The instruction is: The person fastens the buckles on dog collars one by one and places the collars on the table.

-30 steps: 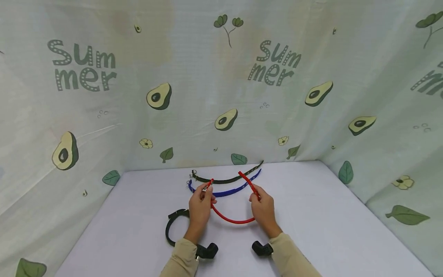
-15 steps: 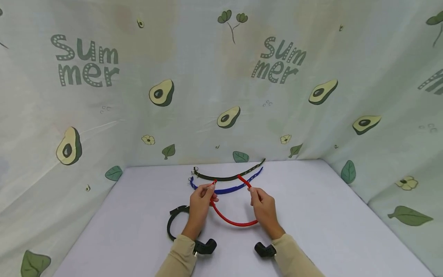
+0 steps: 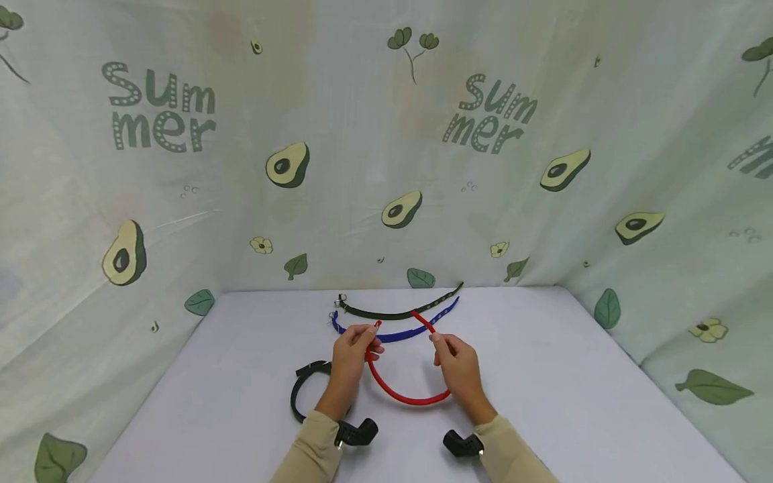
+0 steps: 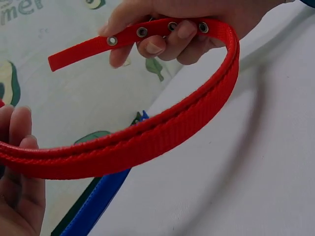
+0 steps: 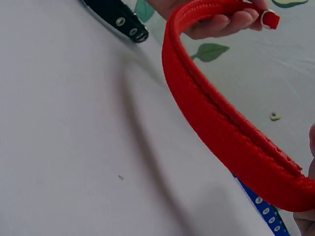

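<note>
A red collar (image 3: 417, 401) hangs in a downward curve between my two hands above the white table. My left hand (image 3: 351, 362) pinches it near the end with the metal ring (image 5: 266, 16). At the other end my right hand (image 3: 460, 370) holds the strap between thumb and fingers; the row of metal eyelets (image 4: 141, 32) shows there in the left wrist view. A short tip sticks out past those fingers. Behind the hands a blue collar (image 3: 395, 337) lies curved, and just beyond it a dark green collar (image 3: 386, 316).
A black collar (image 3: 293, 396) lies curled on the table (image 3: 229, 402), partly hidden behind my left forearm. A printed cloth (image 3: 338, 221) with avocados and leaves hangs round the back and sides. Each wrist carries a black camera mount (image 3: 359, 433).
The tip of red strap past my right hand has become shorter, and its curve hangs a little deeper. My left hand keeps its grip. The head view has shifted slightly.
</note>
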{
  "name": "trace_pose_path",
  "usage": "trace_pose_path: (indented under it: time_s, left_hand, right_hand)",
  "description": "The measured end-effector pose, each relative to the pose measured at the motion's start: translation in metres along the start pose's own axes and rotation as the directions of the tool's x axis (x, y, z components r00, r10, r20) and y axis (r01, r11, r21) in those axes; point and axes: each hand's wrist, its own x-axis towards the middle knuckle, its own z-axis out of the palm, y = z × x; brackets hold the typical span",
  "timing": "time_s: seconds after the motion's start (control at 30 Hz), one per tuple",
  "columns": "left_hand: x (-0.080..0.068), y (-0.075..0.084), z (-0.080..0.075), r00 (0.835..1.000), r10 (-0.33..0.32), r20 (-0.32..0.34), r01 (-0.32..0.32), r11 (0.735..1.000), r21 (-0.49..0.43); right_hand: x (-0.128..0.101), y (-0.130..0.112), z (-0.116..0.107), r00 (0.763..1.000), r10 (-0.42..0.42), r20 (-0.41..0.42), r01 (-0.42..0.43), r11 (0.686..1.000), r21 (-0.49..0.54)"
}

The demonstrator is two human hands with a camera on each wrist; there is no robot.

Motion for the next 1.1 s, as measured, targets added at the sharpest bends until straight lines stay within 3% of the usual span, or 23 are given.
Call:
trace_pose_path:
  time_s: [0.2, 0.5, 0.83, 1.1]
  left_hand:
    - [0.001, 0.004, 0.003, 0.998, 0.013, 0.068, -0.009, 0.998, -0.068]
    - [-0.003, 0.007, 0.004, 0.996, -0.019, 0.083, 0.023, 0.999, -0.047]
    - [-0.009, 0.009, 0.005, 0.993, -0.015, 0.116, 0.022, 0.998, -0.058]
    - [-0.008, 0.01, 0.006, 0.991, -0.016, 0.132, 0.025, 0.998, -0.065]
  right_hand:
    - [-0.001, -0.006, 0.002, 0.999, 0.021, 0.043, -0.024, 0.998, 0.056]
    - [-0.008, -0.015, 0.005, 0.995, 0.002, 0.096, -0.014, 0.992, 0.123]
    - [-0.008, -0.012, 0.01, 0.994, 0.004, 0.114, -0.016, 0.995, 0.101]
    - [-0.01, -0.014, 0.008, 0.992, -0.042, 0.117, 0.03, 0.994, 0.101]
